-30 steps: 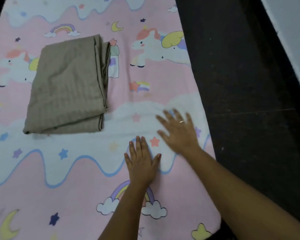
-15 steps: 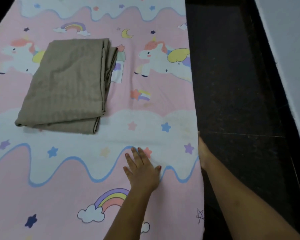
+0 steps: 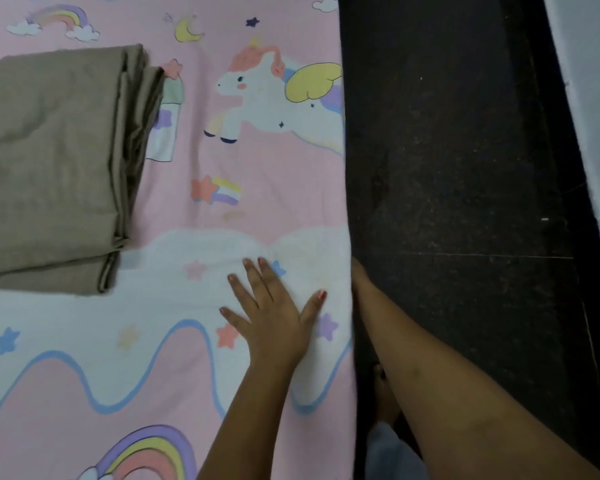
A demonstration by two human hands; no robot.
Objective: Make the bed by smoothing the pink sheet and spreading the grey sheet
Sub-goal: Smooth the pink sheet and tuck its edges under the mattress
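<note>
The pink sheet (image 3: 284,188), printed with unicorns, rainbows and stars, covers the bed. The grey sheet (image 3: 52,168) lies folded on it at the left. My left hand (image 3: 274,313) presses flat on the pink sheet near the bed's right edge, fingers straight and spread. My right hand (image 3: 359,282) reaches down along the bed's right side. Only its wrist and the heel of the hand show; the fingers are hidden behind the edge of the sheet.
A dark floor (image 3: 465,168) runs along the right of the bed. A pale wall (image 3: 589,81) stands at the far right. My foot (image 3: 383,393) and a bit of light trouser leg show on the floor beside the bed.
My right hand has left the top of the pink sheet and gone down over the bed's right edge. My left hand has slid right and further up the sheet.
</note>
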